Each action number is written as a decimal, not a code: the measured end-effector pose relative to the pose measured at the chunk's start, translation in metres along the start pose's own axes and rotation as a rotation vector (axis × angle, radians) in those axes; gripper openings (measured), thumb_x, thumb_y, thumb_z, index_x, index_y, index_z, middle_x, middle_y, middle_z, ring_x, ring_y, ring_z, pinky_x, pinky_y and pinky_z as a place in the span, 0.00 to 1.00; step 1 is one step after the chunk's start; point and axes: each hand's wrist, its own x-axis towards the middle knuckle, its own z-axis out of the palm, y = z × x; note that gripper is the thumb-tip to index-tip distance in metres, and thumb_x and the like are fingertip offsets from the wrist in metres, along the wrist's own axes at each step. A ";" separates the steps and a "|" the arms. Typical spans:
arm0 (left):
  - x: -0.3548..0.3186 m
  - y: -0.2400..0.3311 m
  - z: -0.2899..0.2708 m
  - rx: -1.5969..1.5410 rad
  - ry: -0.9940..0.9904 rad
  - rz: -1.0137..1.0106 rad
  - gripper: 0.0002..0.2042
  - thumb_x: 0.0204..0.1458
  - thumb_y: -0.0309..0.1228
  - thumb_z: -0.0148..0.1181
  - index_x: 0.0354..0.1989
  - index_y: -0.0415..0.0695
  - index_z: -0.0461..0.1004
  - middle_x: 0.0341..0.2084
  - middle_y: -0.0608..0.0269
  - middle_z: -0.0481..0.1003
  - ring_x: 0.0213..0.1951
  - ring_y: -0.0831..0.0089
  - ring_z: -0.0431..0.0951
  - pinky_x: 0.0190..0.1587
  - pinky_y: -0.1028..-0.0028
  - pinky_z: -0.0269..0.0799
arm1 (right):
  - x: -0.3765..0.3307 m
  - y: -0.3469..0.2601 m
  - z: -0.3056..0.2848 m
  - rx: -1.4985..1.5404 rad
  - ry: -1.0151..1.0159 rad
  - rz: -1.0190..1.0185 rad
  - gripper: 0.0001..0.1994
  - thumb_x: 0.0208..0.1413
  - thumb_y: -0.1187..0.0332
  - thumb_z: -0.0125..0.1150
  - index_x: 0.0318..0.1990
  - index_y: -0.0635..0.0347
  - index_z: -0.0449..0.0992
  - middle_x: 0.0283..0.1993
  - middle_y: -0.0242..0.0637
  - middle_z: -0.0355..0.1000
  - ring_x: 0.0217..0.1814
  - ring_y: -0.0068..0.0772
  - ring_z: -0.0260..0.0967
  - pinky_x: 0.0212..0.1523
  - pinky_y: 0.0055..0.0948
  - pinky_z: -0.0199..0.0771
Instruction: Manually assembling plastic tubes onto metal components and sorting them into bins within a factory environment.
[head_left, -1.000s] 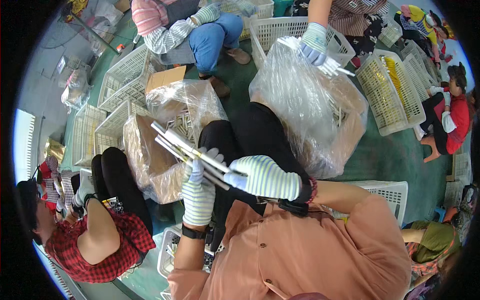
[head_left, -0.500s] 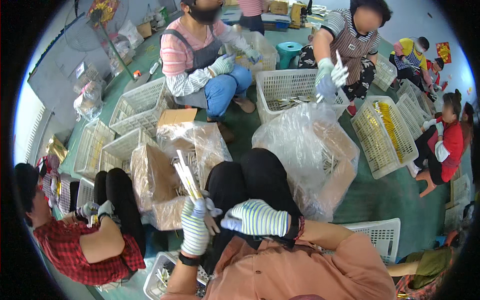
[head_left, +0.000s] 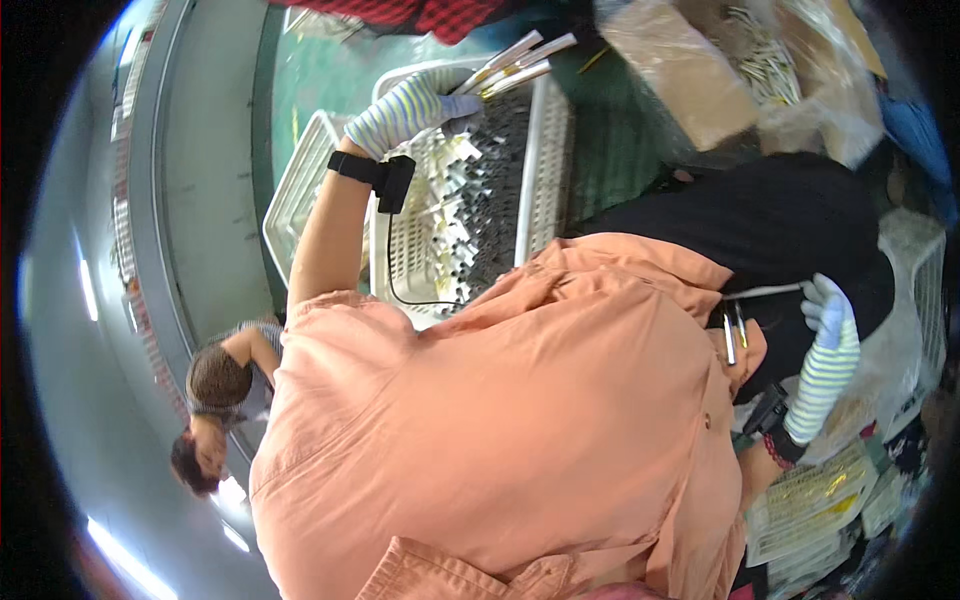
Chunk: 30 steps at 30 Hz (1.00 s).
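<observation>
Raised over a white plastic crate (head_left: pixel 537 165), my left hand (head_left: pixel 405 112) in a striped glove is closed round a bundle of slender white sticks with gold parts (head_left: pixel 515 66). Dense rows of pieces with white ends (head_left: pixel 455 225) fill the crate beneath it. At the right, my right hand (head_left: pixel 832 345), gloved alike, pinches the end of one thin white stick (head_left: pixel 765 292) above my black-trousered lap (head_left: pixel 770 215). Two more slender sticks (head_left: pixel 729 338) lie on my lap near the shirt's edge, one of them showing gold.
A plastic-wrapped cardboard box (head_left: pixel 685 85) with loose sticks stands at the upper right. Another white crate (head_left: pixel 310 200) adjoins the filled one on its left. Further crates (head_left: pixel 800 520) are at the lower right. One person (head_left: pixel 228 375) is at the left; a red checked sleeve (head_left: pixel 440 15) shows at the top.
The view has swung sharply toward my left side, bringing the filled crate into sight. My left hand has carried its bundle over that crate. My hands have moved from close together to far apart.
</observation>
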 end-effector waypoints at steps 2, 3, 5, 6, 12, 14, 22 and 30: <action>-0.024 -0.026 -0.006 -0.072 0.004 -0.053 0.10 0.65 0.35 0.61 0.43 0.40 0.79 0.27 0.72 0.76 0.28 0.83 0.74 0.34 0.77 0.73 | 0.003 0.010 -0.019 -0.049 -0.041 0.040 0.28 0.71 0.47 0.47 0.59 0.63 0.78 0.52 0.47 0.80 0.50 0.36 0.76 0.55 0.33 0.72; -0.038 -0.040 -0.009 -0.119 0.009 -0.093 0.10 0.64 0.35 0.62 0.43 0.40 0.80 0.27 0.71 0.77 0.29 0.83 0.75 0.35 0.76 0.74 | 0.009 0.019 -0.024 -0.043 -0.065 0.063 0.28 0.72 0.47 0.46 0.59 0.63 0.77 0.53 0.48 0.79 0.51 0.36 0.76 0.55 0.33 0.71; -0.058 -0.083 -0.015 -0.088 0.091 -0.205 0.09 0.62 0.34 0.65 0.42 0.41 0.81 0.29 0.71 0.79 0.31 0.81 0.77 0.36 0.75 0.75 | 0.017 0.017 -0.024 -0.082 -0.100 0.060 0.29 0.71 0.45 0.45 0.60 0.63 0.77 0.54 0.48 0.79 0.52 0.36 0.76 0.56 0.34 0.71; -0.056 -0.103 -0.016 -0.023 0.095 -0.242 0.08 0.61 0.33 0.66 0.43 0.42 0.81 0.30 0.72 0.80 0.32 0.79 0.78 0.38 0.74 0.76 | 0.022 0.019 -0.026 -0.094 -0.104 0.077 0.29 0.71 0.45 0.45 0.59 0.63 0.77 0.54 0.48 0.79 0.52 0.35 0.76 0.56 0.34 0.71; -0.024 -0.172 -0.012 0.558 0.117 -0.177 0.12 0.54 0.23 0.65 0.46 0.47 0.82 0.41 0.66 0.84 0.42 0.68 0.82 0.48 0.66 0.76 | 0.035 0.025 -0.039 -0.120 -0.114 0.115 0.29 0.71 0.45 0.46 0.58 0.64 0.78 0.52 0.46 0.79 0.49 0.32 0.75 0.55 0.33 0.71; -0.002 -0.185 0.001 0.702 0.148 -0.109 0.11 0.54 0.24 0.62 0.44 0.48 0.82 0.40 0.65 0.83 0.42 0.66 0.81 0.46 0.65 0.76 | 0.025 0.002 -0.039 -0.129 -0.038 0.099 0.27 0.71 0.47 0.48 0.56 0.65 0.79 0.50 0.44 0.80 0.48 0.31 0.75 0.54 0.32 0.72; -0.007 -0.246 -0.022 1.099 0.245 0.207 0.08 0.49 0.25 0.53 0.35 0.49 0.77 0.35 0.59 0.75 0.46 0.58 0.75 0.62 0.59 0.67 | 0.012 -0.038 0.008 0.071 -0.011 0.070 0.17 0.71 0.60 0.54 0.49 0.68 0.81 0.44 0.42 0.81 0.44 0.29 0.78 0.49 0.27 0.76; 0.040 -0.201 0.035 0.887 0.232 0.236 0.20 0.51 0.23 0.57 0.54 0.40 0.77 0.55 0.47 0.76 0.62 0.47 0.71 0.67 0.55 0.64 | 0.002 -0.012 -0.021 -0.075 0.119 -0.081 0.14 0.69 0.63 0.56 0.48 0.65 0.82 0.42 0.41 0.83 0.44 0.27 0.80 0.46 0.26 0.77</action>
